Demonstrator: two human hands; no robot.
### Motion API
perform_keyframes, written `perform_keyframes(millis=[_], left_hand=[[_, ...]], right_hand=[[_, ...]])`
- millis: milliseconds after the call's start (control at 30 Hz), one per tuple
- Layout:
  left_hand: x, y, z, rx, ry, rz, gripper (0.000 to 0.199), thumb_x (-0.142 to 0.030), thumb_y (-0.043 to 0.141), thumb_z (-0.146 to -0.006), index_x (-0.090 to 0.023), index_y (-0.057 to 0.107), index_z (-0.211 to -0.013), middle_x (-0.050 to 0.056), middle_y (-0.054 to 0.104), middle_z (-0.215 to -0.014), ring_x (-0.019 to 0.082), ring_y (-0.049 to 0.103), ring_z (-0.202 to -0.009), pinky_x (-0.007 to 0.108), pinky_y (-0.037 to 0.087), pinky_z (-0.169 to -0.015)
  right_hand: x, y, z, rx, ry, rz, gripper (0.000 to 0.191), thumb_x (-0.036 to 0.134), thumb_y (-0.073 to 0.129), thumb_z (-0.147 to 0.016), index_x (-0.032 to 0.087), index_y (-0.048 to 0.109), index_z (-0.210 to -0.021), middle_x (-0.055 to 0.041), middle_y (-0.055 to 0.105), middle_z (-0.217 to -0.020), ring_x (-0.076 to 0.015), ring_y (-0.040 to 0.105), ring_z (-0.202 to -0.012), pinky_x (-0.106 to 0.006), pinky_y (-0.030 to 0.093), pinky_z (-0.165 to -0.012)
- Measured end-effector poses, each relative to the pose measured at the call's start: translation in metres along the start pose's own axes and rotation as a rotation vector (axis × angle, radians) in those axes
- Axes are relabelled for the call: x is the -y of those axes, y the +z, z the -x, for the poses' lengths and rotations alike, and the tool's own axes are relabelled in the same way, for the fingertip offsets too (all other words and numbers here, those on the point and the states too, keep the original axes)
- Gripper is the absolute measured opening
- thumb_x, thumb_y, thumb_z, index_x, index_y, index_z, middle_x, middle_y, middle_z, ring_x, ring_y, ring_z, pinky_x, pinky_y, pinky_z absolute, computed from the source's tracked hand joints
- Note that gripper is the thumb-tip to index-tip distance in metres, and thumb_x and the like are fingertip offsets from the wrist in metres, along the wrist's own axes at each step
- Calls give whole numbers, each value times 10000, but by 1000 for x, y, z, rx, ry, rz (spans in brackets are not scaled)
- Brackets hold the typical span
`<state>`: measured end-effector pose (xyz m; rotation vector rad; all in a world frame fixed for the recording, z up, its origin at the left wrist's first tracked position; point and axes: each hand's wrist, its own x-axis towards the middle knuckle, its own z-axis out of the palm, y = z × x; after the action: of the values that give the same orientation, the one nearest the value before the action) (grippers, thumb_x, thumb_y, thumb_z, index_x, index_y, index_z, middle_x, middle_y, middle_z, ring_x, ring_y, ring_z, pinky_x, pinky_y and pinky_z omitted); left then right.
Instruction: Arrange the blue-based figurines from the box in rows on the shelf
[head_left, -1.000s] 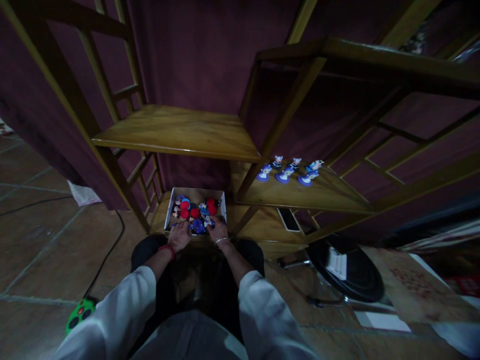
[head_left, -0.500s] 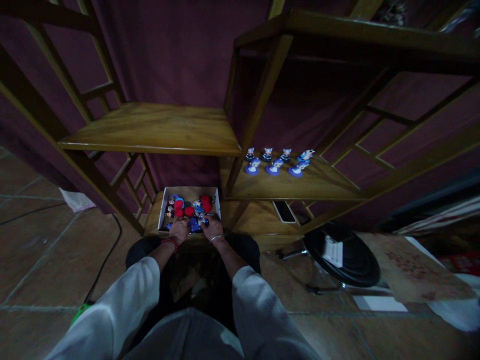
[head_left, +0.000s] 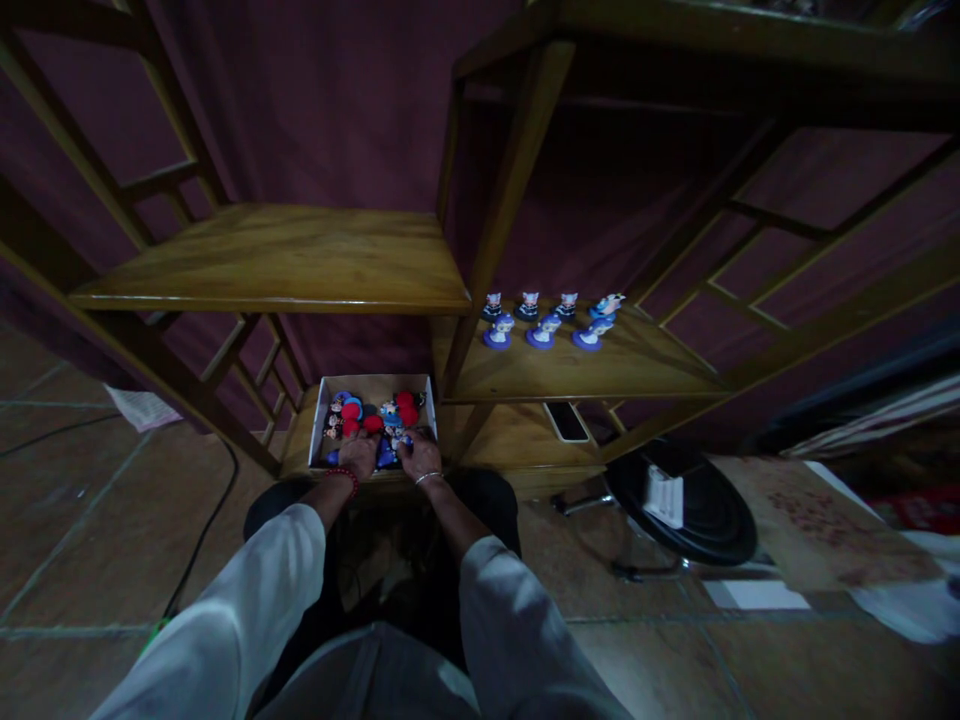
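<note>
Overall, a wooden display shelf (head_left: 277, 255) surrounds the working position, with boards above and to the right of the shallow cardboard box (head_left: 316, 425), the reference for all positions below. A round black stool (head_left: 705, 520) stands well to its right. The box rests on a low board before the person's knees, probably to keep its contents within easy reach of both hands.

The left hand (head_left: 358, 453) is over the box's near side, left of centre, palm down; its fingertips are hidden, so its opening and any hold cannot be told. The right hand (head_left: 420, 455) enters at the near right, fingers partly curled at a blue-and-white figurine (head_left: 401, 440); whether they have closed on it cannot be told.

A smartphone (head_left: 566, 421) lies right of the box. Red-topped figurines (head_left: 373, 424) lie inside the box, beyond the hands. On a higher board to its right, purple-based figurines (head_left: 543, 330) stand before black-based figurines (head_left: 529, 306), apparently aligned so each remains visible.

Compared with one second ago, the left hand is deeper in the box and nearer its centre. The view has shifted: three black-based figurines show instead of two.
</note>
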<state>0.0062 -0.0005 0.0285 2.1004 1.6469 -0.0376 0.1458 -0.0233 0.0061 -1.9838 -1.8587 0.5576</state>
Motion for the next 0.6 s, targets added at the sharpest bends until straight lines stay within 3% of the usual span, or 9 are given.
perform_keyframes(millis=[167,600], left_hand=[[2,3,0,-34,-53,-76,460,-96,478,-670,-161,520,-1123,136,493,-1131,291,399,-1104,391,329,-894],[9,9,8,-150,-52,-75,422,-193,509,-703,-171,477,-1123,104,535,-1084,233,427,-1083,320,289,-920]], right_hand=[[0,0,-2,29,2,17,307,226,418,-811,190,540,-1090,-66,617,-1038,-161,561,-936,-233,396,-809],[-2,-2,-4,64,-17,-93,368,195,487,-764,260,518,-1125,-8,602,-1056,-142,550,-953,-230,386,-855]])
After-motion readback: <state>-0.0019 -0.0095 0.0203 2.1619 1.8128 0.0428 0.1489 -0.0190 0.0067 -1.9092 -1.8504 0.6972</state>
